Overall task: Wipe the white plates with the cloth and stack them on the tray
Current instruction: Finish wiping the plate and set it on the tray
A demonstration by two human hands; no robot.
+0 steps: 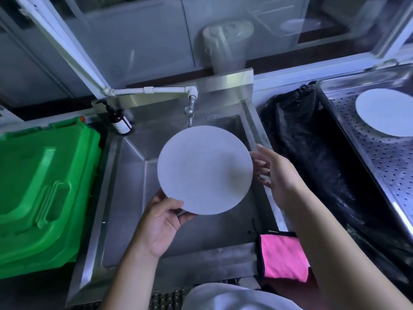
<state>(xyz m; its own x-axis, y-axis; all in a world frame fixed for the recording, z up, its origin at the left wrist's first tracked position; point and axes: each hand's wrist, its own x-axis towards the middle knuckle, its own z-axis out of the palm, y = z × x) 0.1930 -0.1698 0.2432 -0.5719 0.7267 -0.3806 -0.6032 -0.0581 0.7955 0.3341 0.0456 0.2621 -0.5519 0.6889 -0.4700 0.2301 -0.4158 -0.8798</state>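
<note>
Your left hand [164, 222] pinches plate [205, 170] rim | right hand [273, 173] open beside | risk: one-handed slip into sink [125, 198]

Dim, bluish light; glare streaks the tray [380, 166]; edges bend and blur, background soft.

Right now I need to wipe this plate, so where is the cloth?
In the head view, the pink cloth hangs over the sink's front right corner, under the right forearm, left of the black bag.
</note>
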